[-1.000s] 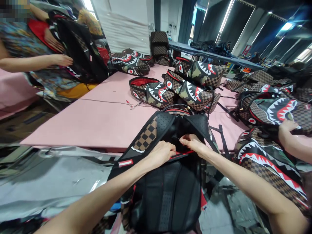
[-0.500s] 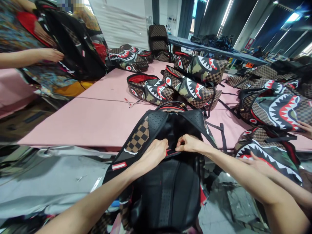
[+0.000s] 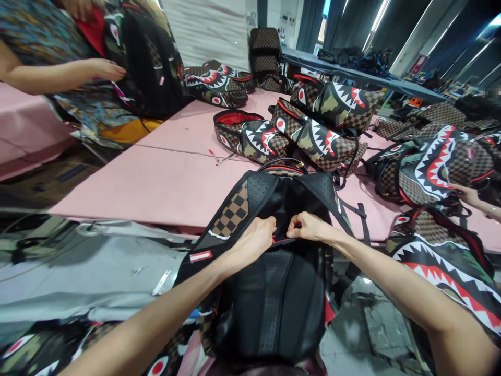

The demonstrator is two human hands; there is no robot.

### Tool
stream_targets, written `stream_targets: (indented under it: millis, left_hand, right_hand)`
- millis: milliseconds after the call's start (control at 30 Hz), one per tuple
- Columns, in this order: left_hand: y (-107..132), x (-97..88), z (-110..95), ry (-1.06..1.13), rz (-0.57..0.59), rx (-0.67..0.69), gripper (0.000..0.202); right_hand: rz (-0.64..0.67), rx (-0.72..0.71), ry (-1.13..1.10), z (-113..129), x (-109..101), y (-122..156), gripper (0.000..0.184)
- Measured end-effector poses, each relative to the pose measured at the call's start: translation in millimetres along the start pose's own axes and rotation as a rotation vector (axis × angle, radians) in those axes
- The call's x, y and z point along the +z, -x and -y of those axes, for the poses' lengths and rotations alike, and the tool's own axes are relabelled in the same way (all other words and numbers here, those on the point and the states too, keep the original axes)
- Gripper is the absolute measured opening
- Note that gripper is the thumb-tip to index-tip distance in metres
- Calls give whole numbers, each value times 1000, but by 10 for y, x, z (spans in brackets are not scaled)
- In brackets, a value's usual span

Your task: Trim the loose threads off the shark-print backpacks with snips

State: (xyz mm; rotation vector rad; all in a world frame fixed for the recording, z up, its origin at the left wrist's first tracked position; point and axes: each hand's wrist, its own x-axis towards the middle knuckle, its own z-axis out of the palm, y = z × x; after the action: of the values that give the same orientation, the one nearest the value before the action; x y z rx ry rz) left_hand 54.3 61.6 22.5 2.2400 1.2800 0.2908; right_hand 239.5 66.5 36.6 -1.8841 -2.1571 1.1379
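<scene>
A backpack (image 3: 270, 297) leans against the table edge with its black padded back and shoulder straps towards me. Its left strap carries a brown checkered patch (image 3: 231, 215) and a small red-and-white label (image 3: 201, 256). My left hand (image 3: 256, 236) is closed on the edge of a black back-panel opening with red trim, between the straps. Just to its right, my right hand (image 3: 307, 227) pinches the same edge with thumb and forefinger. The dark inside of the opening shows between both hands; the fingertips of my left hand are partly hidden.
Several shark-mouth backpacks (image 3: 313, 138) are piled on the pink table (image 3: 156, 172), beside small red-handled snips (image 3: 216, 157). At the left a person (image 3: 66, 78) handles a black-backed backpack (image 3: 144, 62). Another person's hand (image 3: 467, 196) touches a backpack (image 3: 434, 167) at the right.
My view has swung slightly left, shifting everything rightwards. My hands keep their hold on the opening's edge. At the right, the other person's hand has left the lower backpack, and the upper one is turned.
</scene>
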Motion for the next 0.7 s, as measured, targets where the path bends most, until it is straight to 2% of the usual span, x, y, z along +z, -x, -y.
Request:
stream_targets:
  millis: [100,167,233,300,333,400,467,500,533,600,633,700]
  left_hand:
    - [-15,-75,-32,69,-46,-4,22]
    - [-15,-182,7,168,-167,50,30]
    - [37,-287,166,229,-286,132,39]
    - [163,-306,480,228,-308,143,46]
    - [251,-260,688,218,-286,89,47]
    - [462,-36,1139,186,-264,-148,47]
    - [685,316,1513,51,-219,-368,45]
    - [789,504,1629,40,-205,-408,45]
    - [878,677,1687,16,-196,-430,48]
    - [996,919,1640,-77,-220,-438,58]
    - [1018,973,1559,-142,-244,-449,63]
    - [989,956,1355,-271,-299,-477,64]
  right_hand:
    - [-86,7,-26,1,7,-36,13]
    - [-262,-26,-76,-37,-34,-69,16]
    - [-474,-92,-132,-114,-101,-80,22]
    - [-595,-167,-179,-224,-140,-34,27]
    - [-604,-186,-204,-288,-122,14,30]
    - [-556,-180,-271,-421,25,143,36]
    - [-463,-114,-362,-544,322,277,42]
    - [-415,-72,-405,-597,504,331,41]
    - [-364,-30,-440,-643,689,372,37]
    - [-331,48,-449,-710,1004,405,28]
    - [-347,84,-421,-732,1111,399,25]
    - [-398,135,-350,-759,1206,359,25]
